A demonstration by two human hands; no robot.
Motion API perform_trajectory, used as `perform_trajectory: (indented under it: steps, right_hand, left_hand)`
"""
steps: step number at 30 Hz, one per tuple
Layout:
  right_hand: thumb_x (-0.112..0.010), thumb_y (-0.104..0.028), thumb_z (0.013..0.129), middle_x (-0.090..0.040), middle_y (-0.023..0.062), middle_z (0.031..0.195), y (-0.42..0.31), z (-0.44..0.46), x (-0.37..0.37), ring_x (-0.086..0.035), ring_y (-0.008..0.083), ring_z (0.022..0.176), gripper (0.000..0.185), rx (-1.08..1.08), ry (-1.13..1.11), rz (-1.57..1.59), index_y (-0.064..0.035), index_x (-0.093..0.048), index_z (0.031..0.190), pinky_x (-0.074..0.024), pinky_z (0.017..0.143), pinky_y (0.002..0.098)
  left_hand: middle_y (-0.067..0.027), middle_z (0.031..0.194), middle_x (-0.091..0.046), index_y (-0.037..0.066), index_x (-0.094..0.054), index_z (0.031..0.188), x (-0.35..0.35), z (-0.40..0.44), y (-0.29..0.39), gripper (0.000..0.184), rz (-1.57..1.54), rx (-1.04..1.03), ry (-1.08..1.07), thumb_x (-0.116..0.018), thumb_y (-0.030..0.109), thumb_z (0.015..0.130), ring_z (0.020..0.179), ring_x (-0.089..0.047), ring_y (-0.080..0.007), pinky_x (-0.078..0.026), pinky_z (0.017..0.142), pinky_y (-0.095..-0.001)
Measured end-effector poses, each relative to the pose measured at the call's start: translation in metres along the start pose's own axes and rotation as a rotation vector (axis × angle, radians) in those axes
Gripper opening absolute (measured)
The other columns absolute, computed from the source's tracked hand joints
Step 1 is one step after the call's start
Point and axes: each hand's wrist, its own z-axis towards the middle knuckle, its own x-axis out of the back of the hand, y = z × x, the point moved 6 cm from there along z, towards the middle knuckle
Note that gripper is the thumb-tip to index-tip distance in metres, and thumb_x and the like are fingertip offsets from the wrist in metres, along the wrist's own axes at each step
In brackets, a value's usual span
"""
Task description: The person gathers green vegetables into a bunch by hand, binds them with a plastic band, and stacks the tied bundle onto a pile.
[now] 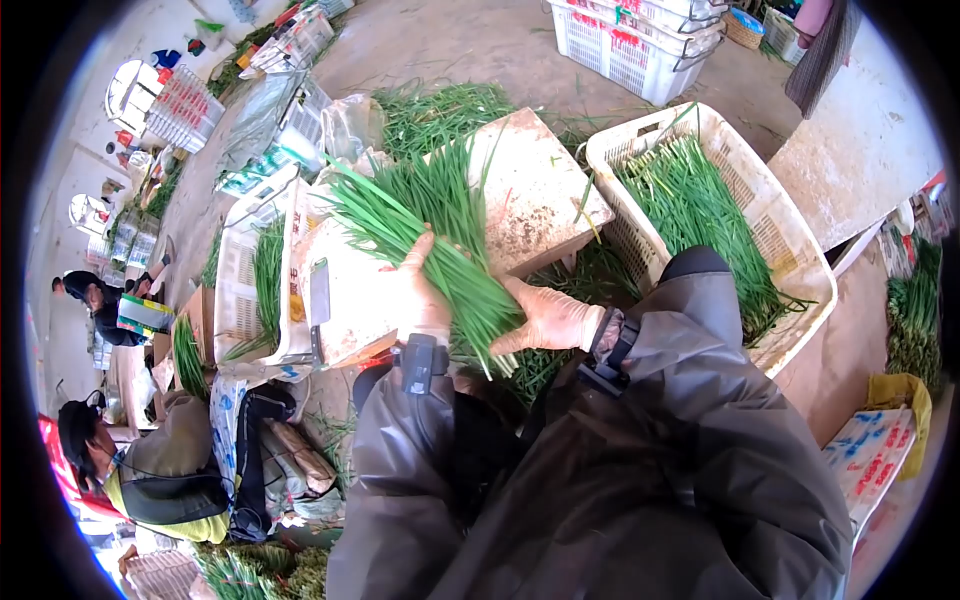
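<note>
A bunch of garlic chives point(465, 295) lies slantwise across my two gloved hands, its cut ends toward my lap. My left hand point(425, 295) wraps round its middle. Near the cut ends, my right hand point(550, 318) grips the bunch from the side, with some fingers hidden. More chives point(430, 195) lie just beyond, against a dirt-specked pale block point(540, 190). A broad-bladed knife point(319, 295) rests on the white board point(350, 300) left of my left hand.
At my right stands a white crate point(815, 325) of chives; another crate point(228, 300) is at the left. Loose greens point(445, 110) cover the floor ahead. Stacked crates point(630, 50) stand farther back. Two people point(175, 470) point(100, 300) sit at the left.
</note>
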Motion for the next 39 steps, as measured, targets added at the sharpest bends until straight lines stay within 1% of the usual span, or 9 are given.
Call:
perform_trajectory:
  steps: [7, 8, 13, 18, 22, 26, 33, 36, 39]
  right_hand:
    - [-0.096, -0.041, 0.071, -0.059, 0.0298, 0.139, 0.013, 0.006, -0.011, -0.058, 0.0361, 0.133, 0.12, -0.156, 0.122, -0.065, 0.0093, -0.028, 0.156, -0.0431, 0.115, 0.0391]
    - [-0.091, -0.025, 0.076, -0.067, 0.0235, 0.129, 0.013, 0.003, -0.008, -0.065, 0.0316, 0.121, 0.094, -0.167, 0.128, -0.006, 0.0074, -0.042, 0.149, -0.0497, 0.108, 0.0383]
    - [-0.076, 0.001, 0.084, -0.074, 0.0117, 0.109, 0.006, -0.004, 0.003, -0.074, 0.0214, 0.09, 0.052, -0.392, -0.078, 0.81, 0.0003, -0.062, 0.134, -0.0607, 0.082, 0.0358]
    - [-0.07, -0.007, 0.092, -0.072, 0.0121, 0.115, 0.01, -0.003, 0.006, -0.074, 0.0261, 0.092, 0.051, -0.39, -0.106, 1.099, -0.0029, -0.058, 0.141, -0.0629, 0.082, 0.0401]
    - [-0.069, -0.013, 0.093, -0.072, 0.0124, 0.116, 0.0, -0.003, 0.001, -0.074, 0.0265, 0.094, 0.05, -0.32, -0.159, 1.047, -0.0029, -0.058, 0.141, -0.063, 0.083, 0.0397]
    - [-0.068, -0.011, 0.094, -0.072, 0.0149, 0.117, 0.005, -0.01, -0.016, -0.075, 0.0284, 0.096, 0.046, -0.351, -0.283, 1.046, 0.0003, -0.059, 0.137, -0.0643, 0.083, 0.0431]
    - [-0.08, -0.029, 0.095, -0.068, 0.0169, 0.132, -0.011, -0.009, -0.007, -0.068, 0.0279, 0.116, 0.069, -0.326, -0.301, 0.765, 0.0029, -0.05, 0.148, -0.0552, 0.102, 0.0397]
    - [-0.083, -0.039, 0.094, -0.059, 0.0163, 0.145, -0.012, -0.007, 0.006, -0.052, 0.0212, 0.133, 0.087, -0.199, -0.15, 0.462, 0.0056, -0.041, 0.155, -0.0408, 0.115, 0.0354]
    - [-0.09, -0.039, 0.085, -0.059, 0.0208, 0.146, -0.026, -0.009, 0.013, -0.056, 0.0268, 0.134, 0.099, 0.004, -0.038, 0.103, 0.007, -0.037, 0.155, -0.0434, 0.114, 0.0378]
  left_hand:
    - [-0.0067, 0.101, -0.07, 0.004, -0.068, 0.119, -0.019, -0.011, -0.021, 0.028, 0.012, 0.041, -0.014, -0.073, 0.021, 0.097, 0.089, -0.066, -0.0227, -0.054, 0.081, -0.0375]
    - [-0.0062, 0.103, -0.071, 0.005, -0.068, 0.121, -0.023, -0.011, -0.023, 0.03, -0.004, 0.056, -0.032, -0.073, 0.022, 0.097, 0.09, -0.066, -0.0225, -0.054, 0.081, -0.0378]
    - [-0.0092, 0.135, -0.066, 0.006, -0.059, 0.142, -0.028, -0.003, -0.016, 0.057, -0.057, 0.202, -0.297, -0.076, 0.036, 0.097, 0.118, -0.062, -0.0277, -0.05, 0.101, -0.0472]
    - [-0.0134, 0.145, -0.06, 0.005, -0.045, 0.155, -0.025, -0.025, -0.022, 0.086, 0.183, 0.28, -0.46, -0.072, 0.06, 0.094, 0.132, -0.056, -0.032, -0.046, 0.106, -0.0506]
    - [-0.0148, 0.146, -0.06, 0.009, -0.042, 0.158, -0.006, -0.036, -0.035, 0.098, 0.336, 0.375, -0.481, -0.057, 0.08, 0.092, 0.123, -0.064, -0.0327, -0.058, 0.088, -0.0415]
    - [-0.0169, 0.153, -0.055, 0.008, -0.038, 0.161, -0.021, -0.043, -0.045, 0.1, 0.03, 0.336, -0.605, -0.047, 0.083, 0.094, 0.135, -0.058, -0.0378, -0.054, 0.109, -0.0522]
    - [-0.0114, 0.12, -0.069, 0.009, -0.051, 0.152, -0.006, -0.026, -0.036, 0.078, -0.017, 0.195, -0.452, -0.072, 0.055, 0.093, 0.102, -0.069, -0.0296, -0.058, 0.096, -0.0493]
    - [-0.0111, 0.114, -0.07, 0.01, -0.051, 0.151, 0.003, -0.016, -0.041, 0.07, -0.13, 0.223, -0.411, -0.072, 0.046, 0.096, 0.1, -0.069, -0.0299, -0.058, 0.094, -0.0503]
    - [-0.0138, 0.12, -0.07, 0.01, -0.052, 0.152, 0.008, -0.011, -0.036, 0.066, -0.107, 0.195, -0.354, -0.07, 0.042, 0.097, 0.106, -0.068, -0.0317, -0.057, 0.097, -0.0516]
